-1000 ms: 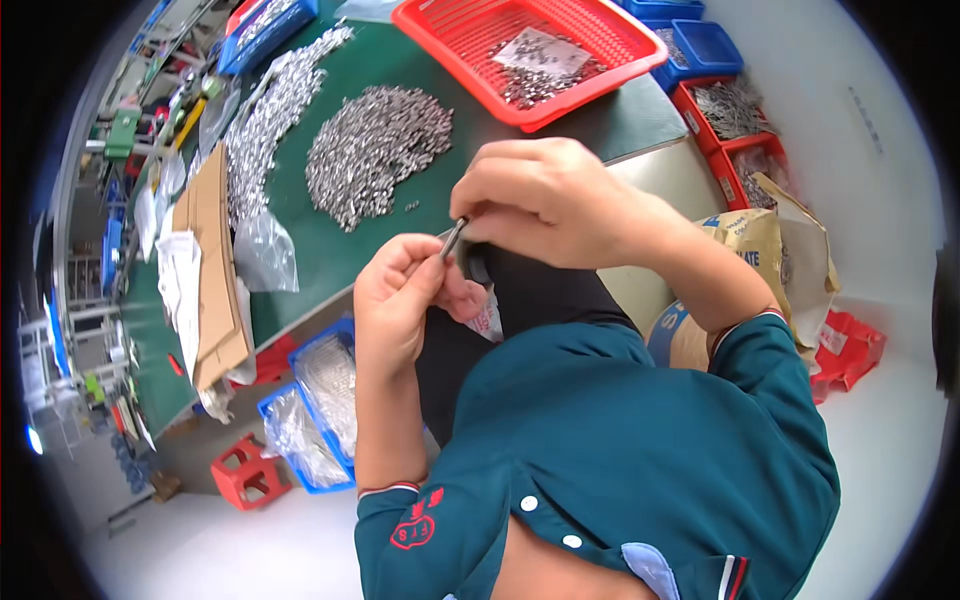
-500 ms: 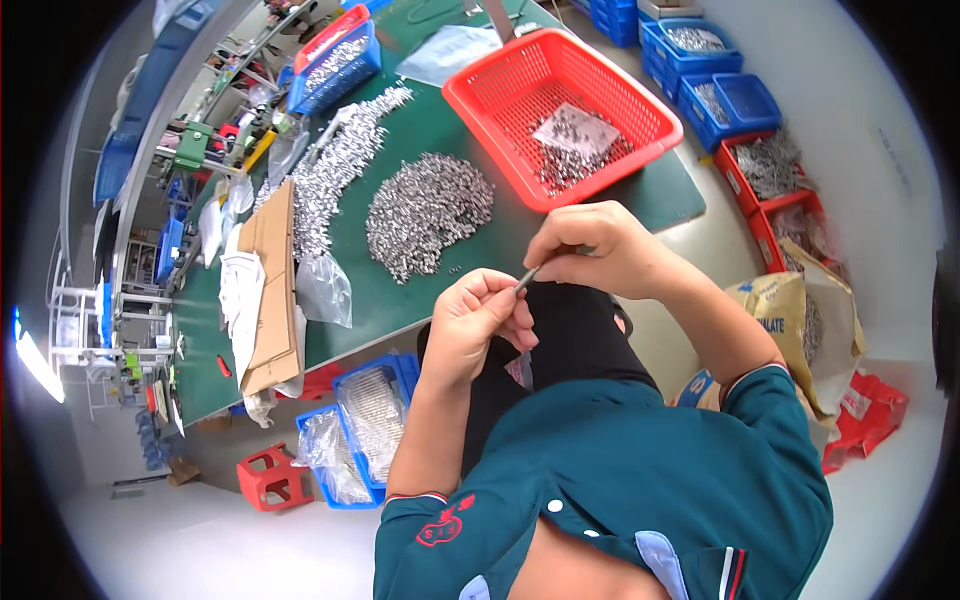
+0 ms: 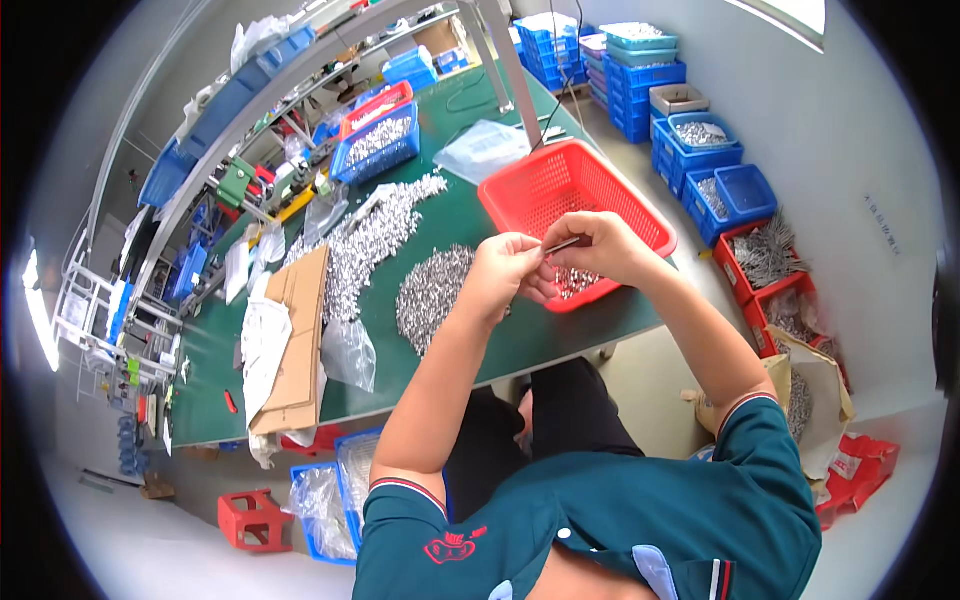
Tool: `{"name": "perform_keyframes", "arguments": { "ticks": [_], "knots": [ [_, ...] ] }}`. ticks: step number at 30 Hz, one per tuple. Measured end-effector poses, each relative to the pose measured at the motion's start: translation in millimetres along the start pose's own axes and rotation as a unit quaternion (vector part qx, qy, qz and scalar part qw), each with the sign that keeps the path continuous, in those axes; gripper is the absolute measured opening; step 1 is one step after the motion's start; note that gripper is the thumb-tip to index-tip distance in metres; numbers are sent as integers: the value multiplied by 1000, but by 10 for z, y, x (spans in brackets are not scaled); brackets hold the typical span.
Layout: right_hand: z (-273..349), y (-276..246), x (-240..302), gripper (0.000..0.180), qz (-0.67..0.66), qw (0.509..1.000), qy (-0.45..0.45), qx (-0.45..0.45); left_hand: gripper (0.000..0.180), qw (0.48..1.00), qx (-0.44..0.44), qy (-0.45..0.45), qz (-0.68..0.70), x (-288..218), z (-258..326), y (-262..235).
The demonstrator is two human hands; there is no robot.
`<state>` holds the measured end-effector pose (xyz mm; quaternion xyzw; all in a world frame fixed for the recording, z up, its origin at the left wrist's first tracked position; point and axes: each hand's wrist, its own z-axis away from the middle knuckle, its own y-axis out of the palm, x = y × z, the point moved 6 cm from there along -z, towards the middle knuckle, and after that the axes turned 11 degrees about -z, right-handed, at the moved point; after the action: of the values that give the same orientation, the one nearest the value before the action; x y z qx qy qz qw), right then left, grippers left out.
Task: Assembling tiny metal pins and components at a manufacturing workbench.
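My left hand [image 3: 503, 272] and my right hand [image 3: 608, 246] meet in front of the red plastic basket [image 3: 655, 222], hiding part of it. Between them is a thin, dark metal pin [image 3: 566, 245], pinched by my right thumb and fingers. Its near end reaches my left fingertips, which are closed together on it. Small metal parts [image 3: 578, 284] lie in the bottom of the basket, partly covered by my hands. Left of my left hand, a heap of small silvery parts [image 3: 432, 300] rests on the green table.
A longer pile of shiny parts [image 3: 365, 245] lies further left, beside cardboard [image 3: 290, 345] and a clear bag [image 3: 348, 355]. Behind stands a blue bin [image 3: 378, 150] of parts. Along the right wall are blue crates [image 3: 740, 190] and red bins [image 3: 752, 262]. A red stool [image 3: 252, 520] stands lower left.
Both hands have moved away from my lap and up toward the basket, still holding the pin together. The view has tilted upward, so more of the room's far side shows.
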<state>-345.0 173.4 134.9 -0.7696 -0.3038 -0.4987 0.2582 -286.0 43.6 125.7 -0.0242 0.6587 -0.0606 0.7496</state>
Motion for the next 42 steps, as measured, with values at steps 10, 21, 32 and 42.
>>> {"name": "perform_keyframes", "arguments": {
  "ticks": [10, 21, 32, 42],
  "knots": [
    [-248, -294, -350, 11, 18, 997, 44, -58, 19, 994, 19, -73, -84, 101, -526, -83],
    [-206, -546, -329, 14, 228, 971, 62, -43, 15, 986, 13, -70, 152, 458, -197, -556],
    [140, -294, -98, 12, 342, 939, 24, -37, 9, 923, 71, -10, 379, 660, 249, -503],
    [317, 240, 7, 10, 342, 938, 21, -47, 7, 951, -67, 11, 300, 957, 1082, -754]
  ]
}}
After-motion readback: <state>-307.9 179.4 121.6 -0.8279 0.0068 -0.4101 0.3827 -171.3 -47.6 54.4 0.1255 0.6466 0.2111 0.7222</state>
